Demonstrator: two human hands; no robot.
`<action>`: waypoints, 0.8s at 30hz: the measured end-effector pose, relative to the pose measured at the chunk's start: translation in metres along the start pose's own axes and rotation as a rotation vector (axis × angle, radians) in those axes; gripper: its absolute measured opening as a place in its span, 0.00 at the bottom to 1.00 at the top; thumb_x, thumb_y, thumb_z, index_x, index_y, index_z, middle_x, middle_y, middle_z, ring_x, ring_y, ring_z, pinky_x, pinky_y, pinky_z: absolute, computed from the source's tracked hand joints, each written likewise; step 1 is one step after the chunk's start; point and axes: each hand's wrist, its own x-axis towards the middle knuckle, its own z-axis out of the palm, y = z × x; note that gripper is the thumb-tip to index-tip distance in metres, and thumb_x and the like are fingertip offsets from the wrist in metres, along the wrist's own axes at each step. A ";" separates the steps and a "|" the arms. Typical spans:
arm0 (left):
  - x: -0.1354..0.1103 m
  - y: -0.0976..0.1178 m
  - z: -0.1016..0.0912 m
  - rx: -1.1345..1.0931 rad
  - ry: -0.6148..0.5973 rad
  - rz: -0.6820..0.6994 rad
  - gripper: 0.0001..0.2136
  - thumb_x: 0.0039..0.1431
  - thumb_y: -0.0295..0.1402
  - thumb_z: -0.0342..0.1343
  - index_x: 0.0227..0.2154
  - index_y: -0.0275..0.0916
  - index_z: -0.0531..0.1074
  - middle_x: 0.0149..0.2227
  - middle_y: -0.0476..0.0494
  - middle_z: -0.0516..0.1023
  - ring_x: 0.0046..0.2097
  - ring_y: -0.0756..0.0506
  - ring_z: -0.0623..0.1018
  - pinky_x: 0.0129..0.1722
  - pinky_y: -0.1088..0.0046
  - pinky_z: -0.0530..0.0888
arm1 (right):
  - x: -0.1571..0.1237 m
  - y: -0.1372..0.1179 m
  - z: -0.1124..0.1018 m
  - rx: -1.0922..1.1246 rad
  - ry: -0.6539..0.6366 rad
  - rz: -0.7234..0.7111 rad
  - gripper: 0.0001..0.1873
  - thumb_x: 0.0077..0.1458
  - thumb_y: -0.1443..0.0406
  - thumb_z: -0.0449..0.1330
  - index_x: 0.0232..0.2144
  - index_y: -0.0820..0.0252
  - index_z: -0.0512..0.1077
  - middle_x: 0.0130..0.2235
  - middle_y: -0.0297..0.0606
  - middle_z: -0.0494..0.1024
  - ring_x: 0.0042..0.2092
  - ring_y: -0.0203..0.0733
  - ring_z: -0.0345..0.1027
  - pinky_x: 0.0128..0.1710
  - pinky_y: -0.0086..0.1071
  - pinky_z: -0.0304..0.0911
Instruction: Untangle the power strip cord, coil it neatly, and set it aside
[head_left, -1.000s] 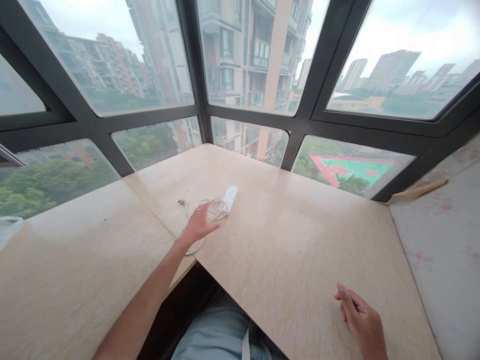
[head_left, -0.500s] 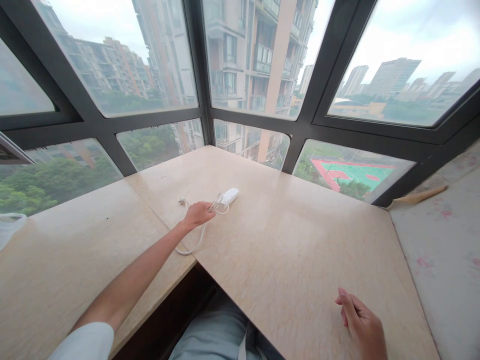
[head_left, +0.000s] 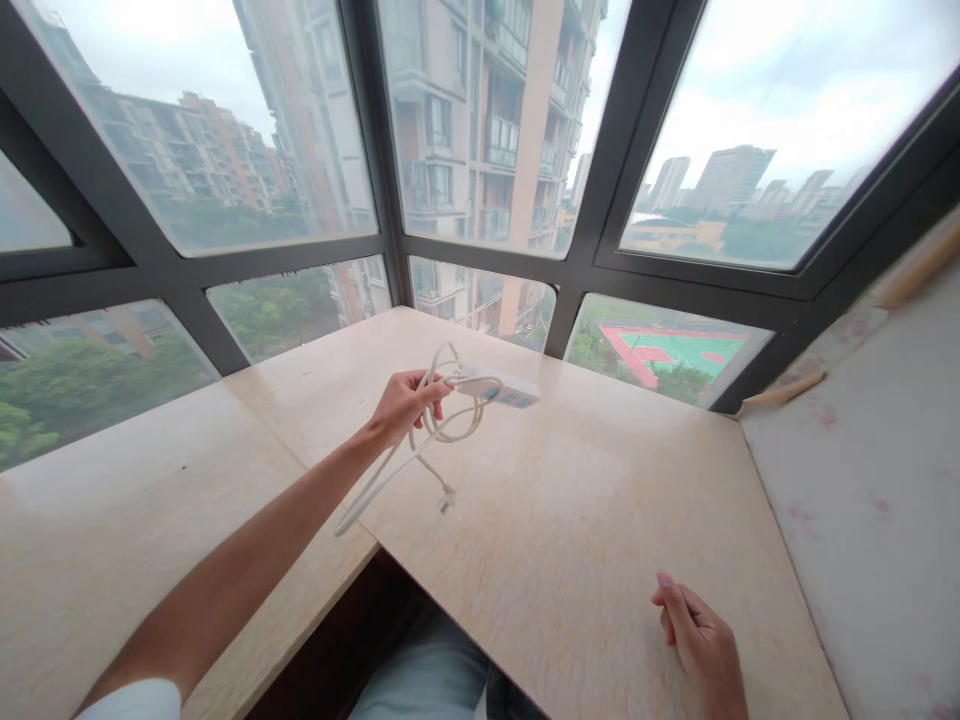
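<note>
My left hand [head_left: 411, 402] is closed around the looped white cord of a power strip [head_left: 514, 390] and holds it up above the stone-patterned counter [head_left: 570, 500]. The strip's white body points to the right, with part of it behind the cord loops. Below the hand dangles the plug [head_left: 447, 498] on its length of cord. My right hand [head_left: 697, 630] rests at the lower right, near the counter surface, with its fingers curled in. No object shows in it, though the inside of the fingers is hidden.
Dark-framed windows [head_left: 480, 262] meet in a corner behind the counter. On the right stands a flowered wall [head_left: 862, 500] with peeling paper [head_left: 784, 393] at its base. A dark gap [head_left: 330, 630] opens below the counter's front edge, where my legs [head_left: 420, 675] are.
My left hand has lifted the power strip and cord off the counter. The plug now hangs freely, and the strip has swung to the right. My right hand keeps its curled pose.
</note>
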 end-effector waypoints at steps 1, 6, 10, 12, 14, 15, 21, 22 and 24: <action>-0.002 0.006 0.008 -0.087 -0.001 -0.004 0.11 0.45 0.37 0.61 0.28 0.32 0.76 0.17 0.50 0.69 0.18 0.52 0.69 0.11 0.82 0.57 | -0.002 -0.004 0.004 0.037 -0.014 0.008 0.30 0.52 0.40 0.53 0.20 0.60 0.69 0.15 0.31 0.60 0.18 0.35 0.54 0.18 0.29 0.52; -0.011 0.021 0.050 -0.481 -0.037 -0.004 0.13 0.42 0.37 0.64 0.29 0.33 0.75 0.18 0.55 0.61 0.18 0.54 0.67 0.10 0.84 0.52 | -0.013 -0.038 0.030 0.223 -0.225 -0.055 0.30 0.54 0.41 0.53 0.22 0.61 0.70 0.16 0.32 0.63 0.19 0.34 0.56 0.19 0.28 0.53; -0.016 0.018 0.085 -0.712 -0.078 -0.039 0.14 0.42 0.36 0.64 0.31 0.33 0.74 0.17 0.57 0.57 0.18 0.56 0.63 0.09 0.85 0.50 | -0.011 -0.076 0.050 0.317 -0.267 -0.207 0.24 0.55 0.45 0.56 0.32 0.61 0.73 0.27 0.38 0.73 0.31 0.40 0.67 0.32 0.30 0.64; -0.020 0.014 0.100 -0.798 -0.110 -0.084 0.14 0.42 0.36 0.65 0.31 0.33 0.74 0.18 0.58 0.57 0.18 0.56 0.62 0.09 0.85 0.50 | -0.006 -0.090 0.060 0.344 -0.297 -0.233 0.24 0.55 0.46 0.57 0.41 0.60 0.72 0.37 0.43 0.76 0.39 0.43 0.71 0.39 0.34 0.67; -0.025 0.011 0.113 -0.871 -0.138 -0.126 0.14 0.42 0.36 0.65 0.32 0.34 0.73 0.18 0.58 0.57 0.18 0.57 0.61 0.09 0.85 0.50 | -0.001 -0.099 0.071 0.343 -0.329 -0.261 0.27 0.55 0.47 0.58 0.48 0.59 0.69 0.46 0.47 0.75 0.48 0.47 0.70 0.46 0.38 0.66; -0.028 0.010 0.119 -0.910 -0.151 -0.141 0.14 0.42 0.36 0.66 0.32 0.34 0.73 0.18 0.59 0.56 0.18 0.57 0.60 0.09 0.86 0.50 | 0.002 -0.102 0.076 0.330 -0.342 -0.277 0.29 0.54 0.47 0.59 0.51 0.58 0.68 0.50 0.49 0.74 0.51 0.48 0.68 0.50 0.41 0.65; -0.044 -0.015 0.151 -1.126 -0.193 -0.197 0.14 0.44 0.36 0.65 0.34 0.36 0.73 0.18 0.59 0.52 0.17 0.58 0.57 0.09 0.86 0.49 | 0.005 -0.098 0.094 0.304 -0.511 -0.249 0.29 0.53 0.47 0.61 0.49 0.61 0.70 0.42 0.42 0.77 0.46 0.44 0.71 0.48 0.38 0.65; -0.046 -0.023 0.155 -1.156 -0.201 -0.207 0.14 0.45 0.36 0.65 0.34 0.37 0.73 0.18 0.60 0.52 0.17 0.58 0.56 0.09 0.86 0.49 | 0.003 -0.095 0.093 0.320 -0.541 -0.225 0.27 0.54 0.46 0.59 0.45 0.62 0.72 0.35 0.39 0.76 0.39 0.41 0.71 0.42 0.35 0.66; -0.047 -0.042 0.162 -1.210 -0.220 -0.218 0.12 0.46 0.36 0.64 0.34 0.38 0.73 0.18 0.60 0.51 0.16 0.58 0.52 0.09 0.86 0.49 | 0.000 -0.088 0.086 0.341 -0.533 -0.180 0.26 0.55 0.45 0.58 0.38 0.64 0.74 0.26 0.33 0.71 0.29 0.35 0.65 0.31 0.30 0.62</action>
